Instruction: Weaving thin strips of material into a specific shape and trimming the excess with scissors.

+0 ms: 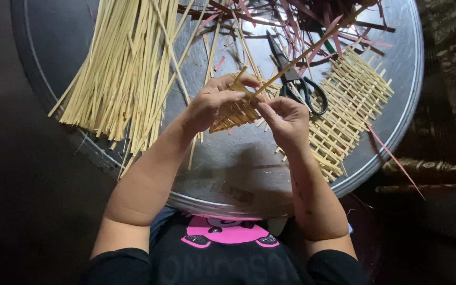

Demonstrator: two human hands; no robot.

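Observation:
My left hand [215, 101] grips a small woven piece [234, 113] of pale bamboo strips, held above the round metal tray [249, 174]. My right hand [287, 119] pinches a long pale strip [312, 48] that runs up to the right from the woven piece. Both hands meet at the piece's upper edge. Part of the weave is hidden under my fingers.
A big bundle of pale strips [125, 68] lies on the tray's left. Black-handled scissors [296, 79] rest just beyond my right hand. A larger open-weave mat [352, 103] lies at the right. Dark red strips [302, 18] are piled at the far side.

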